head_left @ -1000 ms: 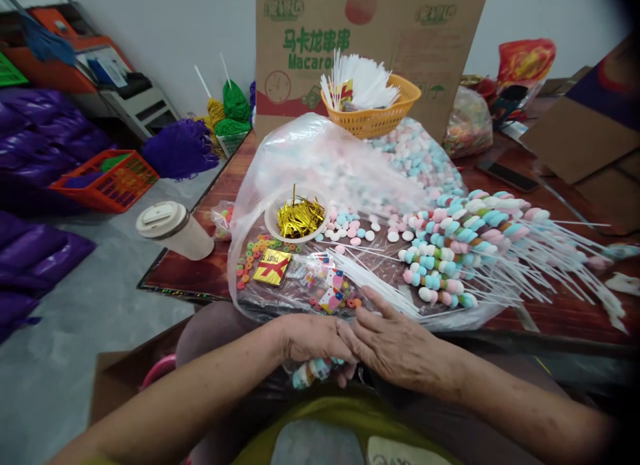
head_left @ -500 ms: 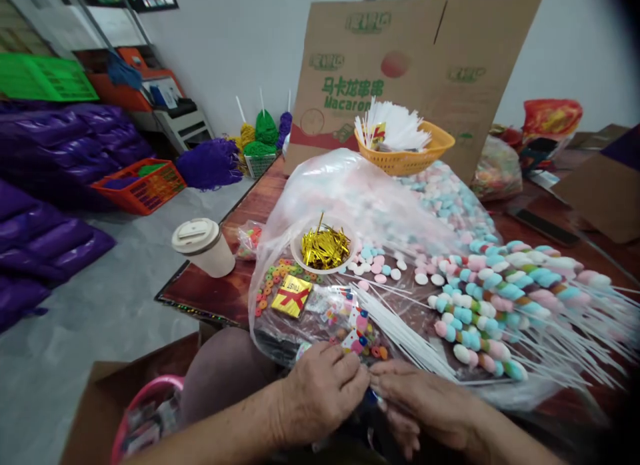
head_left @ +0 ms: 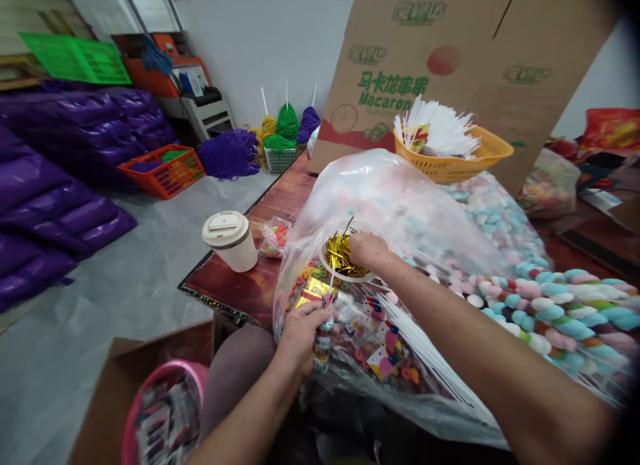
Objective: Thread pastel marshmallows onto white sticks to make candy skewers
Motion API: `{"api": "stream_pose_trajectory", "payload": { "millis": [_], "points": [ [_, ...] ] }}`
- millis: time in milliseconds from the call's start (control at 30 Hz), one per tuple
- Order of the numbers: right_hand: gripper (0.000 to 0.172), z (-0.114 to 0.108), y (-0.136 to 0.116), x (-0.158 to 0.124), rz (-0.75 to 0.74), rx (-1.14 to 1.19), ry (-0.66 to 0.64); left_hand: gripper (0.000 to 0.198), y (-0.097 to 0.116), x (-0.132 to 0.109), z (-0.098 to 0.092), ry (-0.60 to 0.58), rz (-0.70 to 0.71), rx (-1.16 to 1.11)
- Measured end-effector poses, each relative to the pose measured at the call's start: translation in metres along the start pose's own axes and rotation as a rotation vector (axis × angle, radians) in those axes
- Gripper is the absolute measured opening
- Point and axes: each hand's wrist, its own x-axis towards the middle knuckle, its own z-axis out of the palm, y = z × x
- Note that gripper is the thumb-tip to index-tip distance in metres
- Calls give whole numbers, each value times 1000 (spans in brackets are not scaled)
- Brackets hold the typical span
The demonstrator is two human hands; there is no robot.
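My left hand (head_left: 299,335) is closed around a candy skewer (head_left: 323,348) in a clear printed wrapper, held upright with its white stick pointing up. My right hand (head_left: 369,250) reaches into a white bowl (head_left: 345,277), its fingers bunched together among gold twist ties (head_left: 339,253); the fingertips are partly hidden. A gold packet (head_left: 313,290) marked with "TWIST" lies just behind my left hand. Small printed wrappers (head_left: 385,358) and colourful ring candies (head_left: 410,374) lie on clear plastic beside it.
White sticks (head_left: 430,352) and marshmallow skewers (head_left: 565,305) lie to the right. A large bag of marshmallows (head_left: 400,198) sits behind the bowl, near a yellow basket (head_left: 450,166) and cardboard box (head_left: 390,58). A lidded cup (head_left: 233,242) stands left; a pink bucket (head_left: 195,372) is below.
My hands were together at the table's near edge. My right hand has moved forward into the bowl, while my left has lifted the wrapped skewer upright. The view has swung left.
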Motion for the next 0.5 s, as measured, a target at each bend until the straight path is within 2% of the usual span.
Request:
{"api": "stream_pose_trajectory", "payload": {
  "millis": [133, 233, 367, 433, 500],
  "points": [
    [17, -12, 9, -12, -10, 69, 103, 27, 1, -1, 1, -20, -15, -35],
    [14, -19, 19, -44, -64, 141, 199, 27, 1, -7, 2, -45, -15, -47],
    [13, -8, 31, -88, -122, 322, 296, 27, -1, -14, 12, -78, -3, -35],
    [13, 1, 33, -90, -100, 436, 369, 27, -4, -14, 23, -100, 5, -19],
    [15, 7, 31, -75, -48, 498, 430, 27, -9, -12, 34, -111, 25, -23]
  ]
}}
